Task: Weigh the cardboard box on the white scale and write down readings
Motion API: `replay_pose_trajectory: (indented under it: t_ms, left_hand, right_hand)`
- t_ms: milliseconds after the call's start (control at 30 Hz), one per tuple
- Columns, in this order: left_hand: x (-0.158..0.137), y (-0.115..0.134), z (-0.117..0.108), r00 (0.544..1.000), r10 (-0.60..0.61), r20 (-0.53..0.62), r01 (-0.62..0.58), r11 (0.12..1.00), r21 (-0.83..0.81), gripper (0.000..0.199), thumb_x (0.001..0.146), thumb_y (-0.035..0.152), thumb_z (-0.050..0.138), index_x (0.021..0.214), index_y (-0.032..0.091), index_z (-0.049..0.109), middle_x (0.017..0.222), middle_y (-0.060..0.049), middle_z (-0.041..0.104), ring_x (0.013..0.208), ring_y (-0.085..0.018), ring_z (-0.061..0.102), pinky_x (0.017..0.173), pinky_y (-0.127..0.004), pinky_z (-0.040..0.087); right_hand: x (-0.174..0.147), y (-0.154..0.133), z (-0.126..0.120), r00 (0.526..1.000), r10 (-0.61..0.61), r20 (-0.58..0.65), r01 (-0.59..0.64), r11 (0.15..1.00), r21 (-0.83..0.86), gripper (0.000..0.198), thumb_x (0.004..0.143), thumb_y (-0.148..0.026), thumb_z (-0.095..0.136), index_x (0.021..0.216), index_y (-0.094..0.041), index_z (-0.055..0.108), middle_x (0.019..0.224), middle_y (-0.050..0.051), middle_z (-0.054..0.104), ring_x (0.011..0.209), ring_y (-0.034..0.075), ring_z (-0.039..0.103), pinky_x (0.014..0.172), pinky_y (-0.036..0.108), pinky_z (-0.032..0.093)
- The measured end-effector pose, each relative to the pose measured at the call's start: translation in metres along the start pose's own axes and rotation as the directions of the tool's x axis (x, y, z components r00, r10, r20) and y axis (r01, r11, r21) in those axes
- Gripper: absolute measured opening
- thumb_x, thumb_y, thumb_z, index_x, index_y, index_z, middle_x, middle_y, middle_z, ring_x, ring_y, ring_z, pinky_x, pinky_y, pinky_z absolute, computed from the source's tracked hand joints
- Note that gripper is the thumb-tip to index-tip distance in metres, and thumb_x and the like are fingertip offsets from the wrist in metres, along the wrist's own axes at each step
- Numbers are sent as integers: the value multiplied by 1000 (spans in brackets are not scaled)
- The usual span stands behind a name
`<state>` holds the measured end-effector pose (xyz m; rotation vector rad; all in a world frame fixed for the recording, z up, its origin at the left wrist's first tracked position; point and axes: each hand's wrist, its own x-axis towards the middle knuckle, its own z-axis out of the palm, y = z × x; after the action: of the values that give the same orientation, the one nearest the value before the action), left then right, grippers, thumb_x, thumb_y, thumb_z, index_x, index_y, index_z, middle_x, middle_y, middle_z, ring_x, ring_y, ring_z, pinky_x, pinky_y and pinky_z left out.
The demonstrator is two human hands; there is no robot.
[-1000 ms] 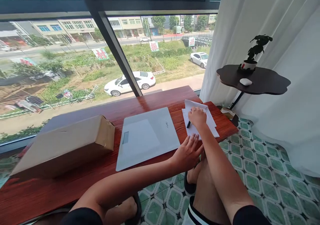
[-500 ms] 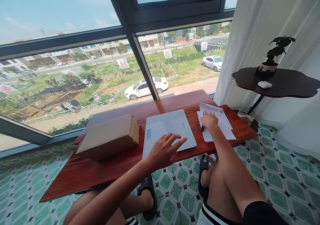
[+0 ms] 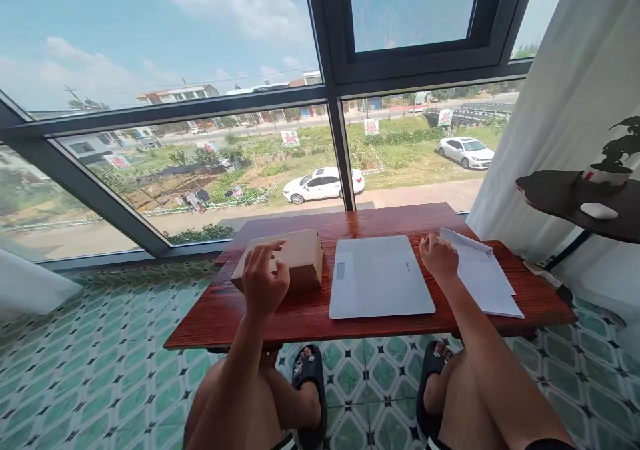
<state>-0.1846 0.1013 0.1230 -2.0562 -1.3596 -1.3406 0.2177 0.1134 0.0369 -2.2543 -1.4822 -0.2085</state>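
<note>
My left hand is over the front of a brown cardboard box on the table's left side. Its fingers are apart and bent, and I cannot tell whether they touch the box. My right hand is at the right edge of a flat white scale, its fingers loosely bent with nothing visible in them. Just right of that hand lie white paper sheets, one with a folded-up edge. The scale has a small grey display at its left and lies flat between the hands.
The reddish wooden table stands against large windows. At the right, a dark side table bears a potted plant and a white rounded object. My slippered feet are on green tiles under the front edge.
My left hand has gone from above the scale to the box. My right hand has shifted left off the papers, and the black pen beside it is out of sight. The view has swung left.
</note>
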Motion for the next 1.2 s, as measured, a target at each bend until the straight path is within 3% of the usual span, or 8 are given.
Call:
replay_pose_trajectory:
  t_ms: [333, 667, 800, 967, 1100, 1200]
  left_hand:
    - [-36, -71, -15, 945, -234, -229, 247, 968, 30, 31, 77, 9, 45, 96, 20, 67, 96, -9, 71, 90, -27, 61, 91, -44, 47]
    - [-39, -78, -15, 918, -323, -231, 345, 937, 61, 29, 81, 14, 45, 96, 19, 69, 101, -11, 72, 104, -29, 63, 102, -47, 42]
    - [-36, -83, -16, 885, -410, -218, 430, 901, 53, 32, 84, 17, 44, 105, 18, 69, 112, -14, 71, 114, -30, 61, 109, -47, 39]
    - [-37, -92, -10, 835, -507, -214, 517, 856, -9, 43, 93, 29, 45, 130, 15, 62, 130, -17, 66, 126, -31, 57, 113, -47, 39]
    - [-40, -99, -1, 815, -562, -142, 564, 825, -29, 53, 95, 37, 44, 141, 13, 55, 140, -20, 60, 134, -34, 52, 116, -51, 37]
    - [-43, -99, 2, 785, -614, -74, 613, 789, -44, 58, 95, 40, 45, 146, 12, 50, 144, -21, 57, 137, -36, 50, 114, -52, 38]
  right_hand:
    - [-3, -16, 13, 968, -211, -133, 225, 970, 97, 25, 101, -31, 35, 92, -20, 55, 87, 9, 68, 84, 24, 61, 76, 35, 35]
    - [-7, -31, 10, 941, -259, -218, 305, 928, 215, 31, 102, -35, 25, 85, -23, 48, 86, 10, 64, 87, 25, 58, 85, 38, 42]
    - [-20, -58, 2, 923, -295, -246, 356, 898, 259, 29, 101, -37, 28, 91, -22, 51, 92, 11, 64, 91, 25, 58, 86, 38, 43]
    - [-41, -111, -8, 908, -357, -221, 415, 844, 341, 30, 100, -41, 34, 100, -21, 56, 91, 8, 63, 90, 23, 59, 87, 37, 46]
    - [-56, -157, -11, 919, -389, -66, 352, 734, 581, 40, 97, -46, 42, 122, -19, 56, 109, 10, 66, 99, 24, 61, 95, 42, 48]
    - [-65, -185, -7, 904, -425, 39, 287, 673, 681, 62, 95, -56, 47, 143, -17, 45, 135, 15, 61, 123, 27, 57, 105, 47, 47]
